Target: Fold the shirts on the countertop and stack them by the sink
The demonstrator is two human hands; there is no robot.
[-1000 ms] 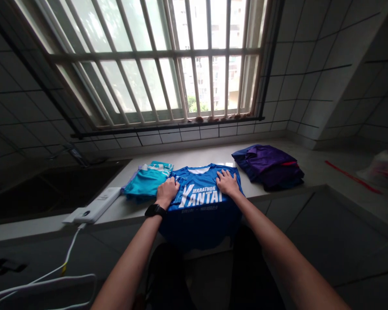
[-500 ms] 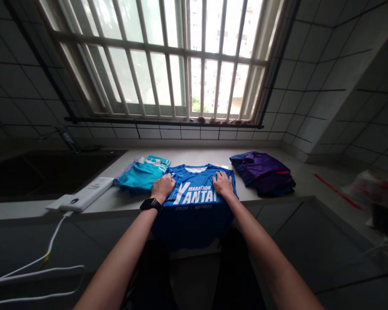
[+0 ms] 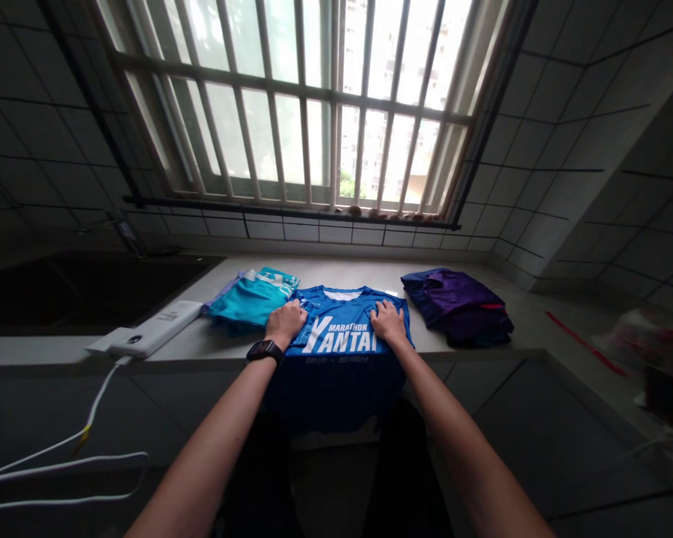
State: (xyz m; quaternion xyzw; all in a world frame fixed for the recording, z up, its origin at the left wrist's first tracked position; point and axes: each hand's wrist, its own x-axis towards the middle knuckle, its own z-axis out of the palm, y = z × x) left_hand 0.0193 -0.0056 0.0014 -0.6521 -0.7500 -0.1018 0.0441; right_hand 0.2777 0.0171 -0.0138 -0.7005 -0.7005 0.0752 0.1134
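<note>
A blue sleeveless running shirt (image 3: 342, 317) with white "MARATHON YANTAI" lettering lies on the counter, its collar toward the window and its lower part hanging over the front edge. My left hand (image 3: 286, 321), with a black watch on the wrist, has its fingers curled on the shirt's left side, gripping the fabric. My right hand (image 3: 389, 321) rests on the shirt's upper right with its fingers apart. Beside my left hand sits a folded turquoise garment pile (image 3: 255, 299). To the right is a pile of folded purple and dark blue clothes (image 3: 457, 306).
A white power bank (image 3: 157, 329) with a white cable (image 3: 98, 403) lies near the counter's front edge at left. Behind it are a dark sink (image 3: 90, 291) and a faucet. A red strip (image 3: 586, 344) and a plastic bag (image 3: 647, 336) lie at right. A barred window stands ahead.
The view has tilted slightly. Both hands stay at nearly the same places on the blue shirt, and the clothes piles have not moved.
</note>
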